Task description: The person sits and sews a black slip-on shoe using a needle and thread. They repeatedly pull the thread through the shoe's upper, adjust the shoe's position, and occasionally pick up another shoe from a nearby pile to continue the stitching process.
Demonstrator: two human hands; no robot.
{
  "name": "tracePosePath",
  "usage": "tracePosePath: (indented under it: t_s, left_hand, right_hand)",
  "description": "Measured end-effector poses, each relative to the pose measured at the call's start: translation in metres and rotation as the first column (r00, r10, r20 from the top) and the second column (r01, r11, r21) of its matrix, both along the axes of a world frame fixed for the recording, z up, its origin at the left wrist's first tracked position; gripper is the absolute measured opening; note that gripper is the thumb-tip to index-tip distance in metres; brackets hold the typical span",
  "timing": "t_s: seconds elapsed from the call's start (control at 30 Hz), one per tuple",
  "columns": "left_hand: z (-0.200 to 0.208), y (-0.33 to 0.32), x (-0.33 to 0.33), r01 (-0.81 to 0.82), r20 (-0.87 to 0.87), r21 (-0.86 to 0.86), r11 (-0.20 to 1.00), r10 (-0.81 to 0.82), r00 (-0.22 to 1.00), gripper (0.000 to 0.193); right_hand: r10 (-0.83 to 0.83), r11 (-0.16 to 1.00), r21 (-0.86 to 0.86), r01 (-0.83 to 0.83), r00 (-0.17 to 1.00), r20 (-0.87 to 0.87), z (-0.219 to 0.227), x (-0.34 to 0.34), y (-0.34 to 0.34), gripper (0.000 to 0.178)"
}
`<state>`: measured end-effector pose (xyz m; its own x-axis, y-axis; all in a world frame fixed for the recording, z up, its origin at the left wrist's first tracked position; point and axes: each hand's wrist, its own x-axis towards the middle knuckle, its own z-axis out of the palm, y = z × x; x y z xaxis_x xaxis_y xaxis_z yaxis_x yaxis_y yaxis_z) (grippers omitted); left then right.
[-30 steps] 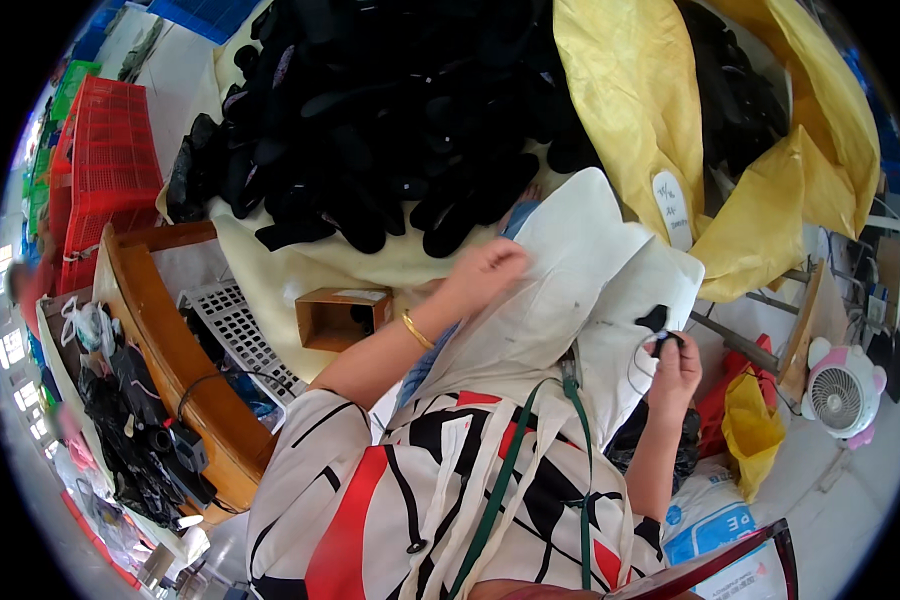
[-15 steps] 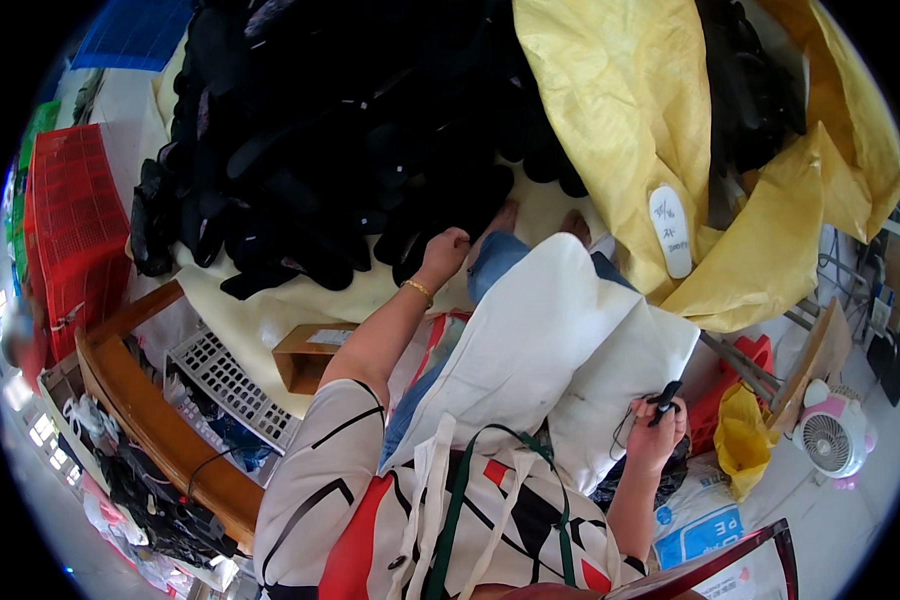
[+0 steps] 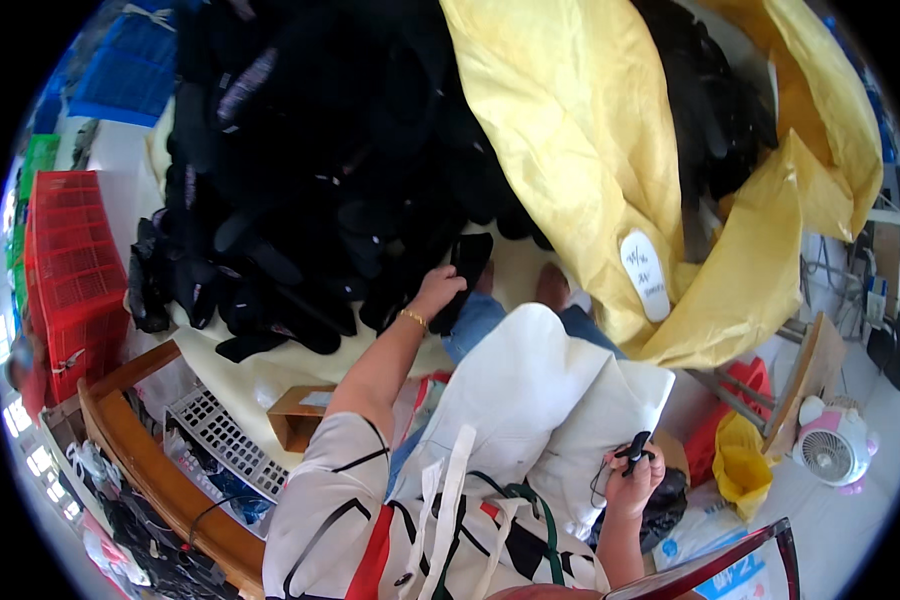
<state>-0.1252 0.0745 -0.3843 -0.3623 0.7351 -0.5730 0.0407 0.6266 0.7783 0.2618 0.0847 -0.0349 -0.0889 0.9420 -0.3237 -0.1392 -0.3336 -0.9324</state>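
Note:
At the near edge of a large pile of black slipper-shaped pieces [image 3: 370, 170], my left hand [image 3: 438, 293] is closed on the end of one black slipper-shaped piece [image 3: 472, 256]. A yellow bracelet circles that wrist. To the right of my lap, my right hand [image 3: 634, 482] is closed around a small black pair of snips [image 3: 634, 452]. Thin dark strands hang beside those fingers. A white cloth [image 3: 510, 380] covers my lap between the two hands.
A yellow sack [image 3: 580, 130] with a white insole [image 3: 645, 275] on it lies right of the pile. Red crates [image 3: 78, 280], a wooden-edged bench [image 3: 155, 470], a white plastic basket [image 3: 228, 435] and a small cardboard box [image 3: 298, 416] stand left. A small fan [image 3: 832, 445] stands right.
My left hand has gone from a closed hand beside the pile to gripping a black slipper-shaped piece. The view has shifted, and my right hand still holds the snips.

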Motion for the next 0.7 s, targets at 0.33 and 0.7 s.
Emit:
tracePosePath:
  t_s: [0.33, 0.7]
  left_hand:
    - [0.303, -0.019, -0.005, -0.715, 0.893, 0.116, 0.689, 0.242, 0.379, 0.023]
    - [0.418, -0.123, 0.142, -0.466, 0.948, 0.288, 0.837, -0.181, 0.261, 0.021]
  right_hand:
    - [-0.048, 0.992, 0.11, 0.059, 0.994, -0.1, 0.006, -0.022, -0.023, 0.01]
    - [0.004, 0.543, 0.84, 0.0, 1.0, -0.002, 0.089, -0.084, -0.086, 0.026]
